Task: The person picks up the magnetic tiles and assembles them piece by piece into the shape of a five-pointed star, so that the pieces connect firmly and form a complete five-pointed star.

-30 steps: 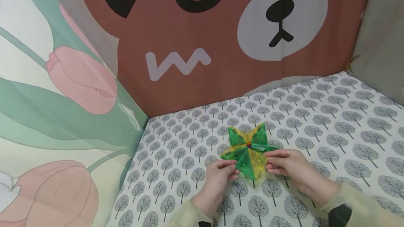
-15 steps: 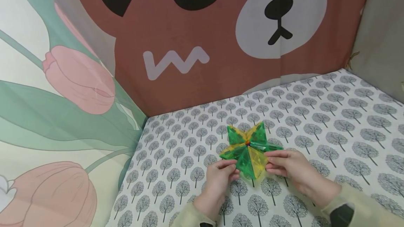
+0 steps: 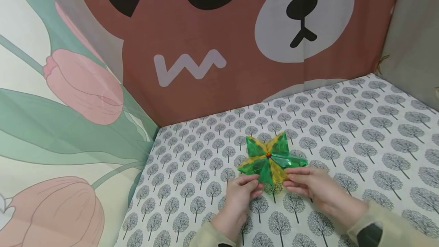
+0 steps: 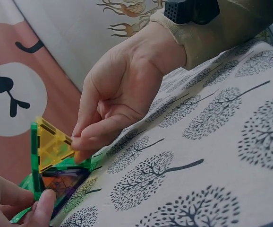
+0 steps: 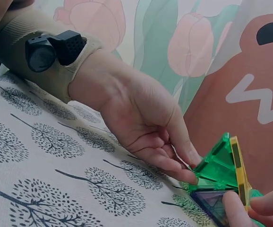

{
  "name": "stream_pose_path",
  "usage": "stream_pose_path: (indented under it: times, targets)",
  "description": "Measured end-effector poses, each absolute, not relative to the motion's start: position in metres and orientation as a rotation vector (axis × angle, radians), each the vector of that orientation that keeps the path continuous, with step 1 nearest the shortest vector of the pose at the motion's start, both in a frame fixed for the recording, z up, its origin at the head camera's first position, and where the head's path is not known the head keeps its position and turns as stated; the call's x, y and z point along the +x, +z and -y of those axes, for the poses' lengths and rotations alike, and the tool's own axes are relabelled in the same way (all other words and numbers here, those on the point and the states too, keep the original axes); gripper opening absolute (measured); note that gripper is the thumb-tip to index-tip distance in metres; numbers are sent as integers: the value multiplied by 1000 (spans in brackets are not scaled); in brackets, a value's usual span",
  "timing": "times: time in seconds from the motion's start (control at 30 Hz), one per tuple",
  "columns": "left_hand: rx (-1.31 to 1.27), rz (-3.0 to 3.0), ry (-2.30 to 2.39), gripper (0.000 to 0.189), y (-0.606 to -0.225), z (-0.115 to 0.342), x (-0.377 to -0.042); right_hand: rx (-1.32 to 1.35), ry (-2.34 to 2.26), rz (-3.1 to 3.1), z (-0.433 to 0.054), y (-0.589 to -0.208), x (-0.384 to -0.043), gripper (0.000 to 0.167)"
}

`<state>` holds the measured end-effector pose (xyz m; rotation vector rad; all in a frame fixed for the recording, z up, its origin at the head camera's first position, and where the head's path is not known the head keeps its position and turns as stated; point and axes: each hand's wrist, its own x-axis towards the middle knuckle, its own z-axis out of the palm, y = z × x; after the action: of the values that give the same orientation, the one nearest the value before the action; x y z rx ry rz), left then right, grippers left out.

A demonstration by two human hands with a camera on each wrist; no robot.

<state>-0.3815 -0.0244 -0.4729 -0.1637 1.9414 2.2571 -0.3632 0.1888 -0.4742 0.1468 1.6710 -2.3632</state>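
A star-shaped build of see-through green and yellow magnetic tiles (image 3: 268,151) lies on the cloth, its points folded up like ridges. My left hand (image 3: 240,195) pinches the front point's green triangle (image 5: 219,165) with thumb and fingers. From the other side, my right hand (image 3: 319,186) pinches the yellow triangle (image 4: 51,144) of that same point. In both wrist views these two triangles lean together above a purple-edged tile (image 4: 63,184) that lies low. Fingers hide the lower outer corners of the front point.
White cloth (image 3: 192,216) with grey tree prints covers the surface. Behind it stands a brown bear-print backdrop (image 3: 192,98). Tulip-print fabric (image 3: 82,87) closes the left side, and a grey curtain (image 3: 415,41) hangs at the right.
The front point's green and yellow triangles have tilted up and drawn in, so the point looks shorter. Both hands have moved slightly closer together, keeping their pinch. The head view has shifted slightly.
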Motion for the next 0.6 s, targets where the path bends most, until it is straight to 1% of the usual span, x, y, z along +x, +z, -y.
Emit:
stream_pose_path:
  times: [0.2, 0.37, 0.6]
  targets:
    - [-191, -1950, 2232, 18, -475, 24, -381, 110, -2354, -1657, -189, -477, -363, 43]
    - [-189, -1937, 2223, 19, -475, 25, -380, 24, -2336, -1640, -192, -478, -363, 47]
    - [-162, -1866, 2228, 25, -471, 28, -378, -80, -2322, -1579, -198, -476, -362, 62]
